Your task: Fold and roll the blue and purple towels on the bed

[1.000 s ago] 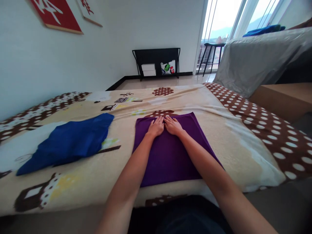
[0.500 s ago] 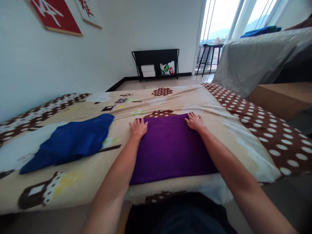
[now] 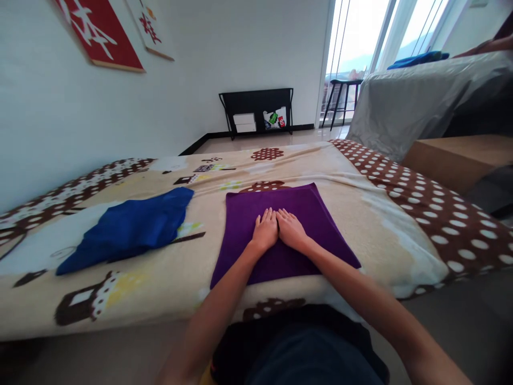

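Observation:
A purple cloth (image 3: 236, 235) lies spread as a flat, folded-looking rectangle near the bed's front edge. On its middle rests my left hand (image 3: 266, 230), palm down with the fingers stretched forward. My right hand (image 3: 290, 229) lies flat right beside it, so that the two almost touch. Neither hand grips the fabric. To the left, apart from both hands, is a blue cloth (image 3: 132, 227), somewhat rumpled and uneven in outline.
Beneath the cloths, a cream blanket (image 3: 385, 240) with brown polka-dot borders covers the bed. A black rack (image 3: 256, 101) stands by the far wall and a black stool (image 3: 344, 96) near the window. At right are a cardboard-coloured box (image 3: 460, 155) and a plastic-covered piece (image 3: 401, 101).
Both hands have left the purple cloth's far corners and come together on its middle. The cloth stays in about the same place; the view has shifted slightly.

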Available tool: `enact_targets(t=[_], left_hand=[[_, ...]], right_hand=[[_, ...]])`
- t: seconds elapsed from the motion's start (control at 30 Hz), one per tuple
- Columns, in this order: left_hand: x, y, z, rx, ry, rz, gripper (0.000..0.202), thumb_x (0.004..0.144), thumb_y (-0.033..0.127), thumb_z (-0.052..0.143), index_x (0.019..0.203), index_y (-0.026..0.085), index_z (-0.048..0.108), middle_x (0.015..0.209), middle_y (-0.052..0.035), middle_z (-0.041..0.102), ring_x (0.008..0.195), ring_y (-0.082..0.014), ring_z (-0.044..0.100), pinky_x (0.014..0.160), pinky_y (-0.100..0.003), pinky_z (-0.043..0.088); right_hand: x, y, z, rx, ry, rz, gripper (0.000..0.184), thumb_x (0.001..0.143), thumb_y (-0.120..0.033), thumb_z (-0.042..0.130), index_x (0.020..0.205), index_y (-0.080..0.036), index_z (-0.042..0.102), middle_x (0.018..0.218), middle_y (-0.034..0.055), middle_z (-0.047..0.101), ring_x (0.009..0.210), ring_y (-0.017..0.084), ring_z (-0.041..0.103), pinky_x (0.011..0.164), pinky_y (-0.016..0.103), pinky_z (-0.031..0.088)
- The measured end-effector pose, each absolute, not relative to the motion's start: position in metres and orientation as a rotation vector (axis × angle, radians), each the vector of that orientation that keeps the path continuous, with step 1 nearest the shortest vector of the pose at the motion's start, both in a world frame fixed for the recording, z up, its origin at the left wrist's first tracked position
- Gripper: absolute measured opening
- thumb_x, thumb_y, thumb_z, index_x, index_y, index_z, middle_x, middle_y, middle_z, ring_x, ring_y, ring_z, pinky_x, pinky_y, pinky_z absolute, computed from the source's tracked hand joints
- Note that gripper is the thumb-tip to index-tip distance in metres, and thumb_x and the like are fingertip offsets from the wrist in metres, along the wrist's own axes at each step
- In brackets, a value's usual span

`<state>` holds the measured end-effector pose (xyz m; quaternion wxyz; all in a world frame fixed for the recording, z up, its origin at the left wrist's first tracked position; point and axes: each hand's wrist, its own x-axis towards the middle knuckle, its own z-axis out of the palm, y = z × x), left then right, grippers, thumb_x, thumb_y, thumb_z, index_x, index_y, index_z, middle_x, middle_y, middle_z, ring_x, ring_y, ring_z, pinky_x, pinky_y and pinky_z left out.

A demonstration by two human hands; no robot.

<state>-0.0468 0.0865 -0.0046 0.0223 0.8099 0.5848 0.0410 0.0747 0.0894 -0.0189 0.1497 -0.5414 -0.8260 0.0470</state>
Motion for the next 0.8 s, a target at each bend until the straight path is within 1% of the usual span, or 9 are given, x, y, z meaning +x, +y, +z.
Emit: enact_targets(t=[0.13, 0.2, 0.27, 0.33, 0.43, 0.53, 0.67, 0.73, 0.8], left_hand=[[-0.051, 0.023, -0.014, 2.583, 1.773, 0.143, 0.058, 0.093, 0.014, 0.033, 0.150, 0.002, 0.037, 0.159, -0.0209, 0.030, 0.150, -0.0279, 0.027, 0.121, -0.048, 0.025], [-0.053, -0.003, -0.023, 2.667, 1.782, 0.232, 0.056, 0.094, 0.014, 0.032, 0.149, 0.004, 0.040, 0.158, -0.0191, 0.034, 0.149, -0.0271, 0.029, 0.121, -0.048, 0.026], [-0.057, -0.023, -0.031, 2.770, 1.769, 0.357, 0.052, 0.098, 0.019, 0.032, 0.148, 0.007, 0.043, 0.157, -0.0157, 0.038, 0.148, -0.0252, 0.033, 0.121, -0.047, 0.027], [-0.065, -0.037, -0.035, 2.859, 1.723, 0.447, 0.051, 0.101, 0.029, 0.034, 0.148, 0.012, 0.044, 0.157, -0.0119, 0.039, 0.147, -0.0239, 0.035, 0.121, -0.045, 0.028], [-0.083, -0.054, -0.038, 2.984, 1.660, 0.480, 0.054, 0.101, 0.038, 0.041, 0.151, 0.019, 0.040, 0.159, -0.0085, 0.035, 0.147, -0.0253, 0.035, 0.119, -0.046, 0.029], [-0.109, -0.068, -0.040, 3.038, 1.685, 0.477, 0.058, 0.099, 0.032, 0.046, 0.155, 0.024, 0.033, 0.160, -0.0072, 0.034, 0.147, -0.0260, 0.035, 0.117, -0.048, 0.029], [-0.152, -0.082, -0.045, 3.047, 1.665, 0.622, 0.063, 0.094, 0.022, 0.051, 0.154, 0.019, 0.033, 0.153, -0.0079, 0.047, 0.143, -0.0271, 0.041, 0.115, -0.047, 0.031], [-0.174, -0.084, -0.048, 3.055, 1.641, 0.748, 0.066, 0.089, 0.017, 0.054, 0.152, 0.018, 0.037, 0.146, -0.0088, 0.055, 0.139, -0.0283, 0.046, 0.112, -0.048, 0.035], [-0.192, -0.083, -0.051, 3.049, 1.659, 0.863, 0.066, 0.085, 0.012, 0.056, 0.149, 0.020, 0.042, 0.140, -0.0086, 0.061, 0.134, -0.0287, 0.052, 0.108, -0.047, 0.039]], right_hand=[[0.080, 0.025, -0.030, -1.485, -2.399, 0.093, 0.058, 0.091, -0.013, 0.038, 0.148, -0.004, 0.044, 0.153, 0.0180, 0.041, 0.146, 0.025, 0.035, 0.120, 0.039, 0.030], [0.084, 0.000, -0.040, -1.399, -2.384, -0.021, 0.056, 0.092, -0.013, 0.038, 0.146, -0.004, 0.047, 0.152, 0.0168, 0.043, 0.145, 0.025, 0.037, 0.120, 0.040, 0.031], [0.091, -0.018, -0.050, -1.263, -2.347, -0.189, 0.052, 0.093, -0.013, 0.039, 0.143, -0.004, 0.051, 0.149, 0.0160, 0.047, 0.142, 0.025, 0.042, 0.119, 0.040, 0.034], [0.101, -0.028, -0.058, -1.112, -2.330, -0.314, 0.049, 0.094, -0.013, 0.040, 0.140, -0.005, 0.054, 0.147, 0.0146, 0.051, 0.139, 0.025, 0.045, 0.117, 0.040, 0.038], [0.124, -0.039, -0.061, -0.965, -2.365, -0.364, 0.050, 0.095, -0.013, 0.042, 0.145, -0.011, 0.050, 0.149, 0.0097, 0.049, 0.141, 0.023, 0.043, 0.117, 0.041, 0.038], [0.156, -0.048, -0.061, -0.984, -2.363, -0.348, 0.053, 0.097, -0.015, 0.045, 0.150, -0.017, 0.044, 0.151, 0.0056, 0.047, 0.143, 0.022, 0.041, 0.118, 0.043, 0.037], [0.209, -0.059, -0.071, -1.038, -2.312, -0.333, 0.060, 0.097, -0.014, 0.048, 0.155, -0.022, 0.034, 0.150, 0.0056, 0.048, 0.141, 0.022, 0.044, 0.116, 0.044, 0.040], [0.235, -0.062, -0.077, -1.059, -2.269, -0.323, 0.061, 0.096, -0.012, 0.049, 0.154, -0.024, 0.035, 0.148, 0.0056, 0.050, 0.138, 0.021, 0.048, 0.113, 0.043, 0.042], [0.256, -0.061, -0.082, -1.082, -2.219, -0.305, 0.058, 0.095, -0.012, 0.050, 0.151, -0.025, 0.041, 0.145, 0.0053, 0.054, 0.134, 0.021, 0.052, 0.110, 0.042, 0.044]])
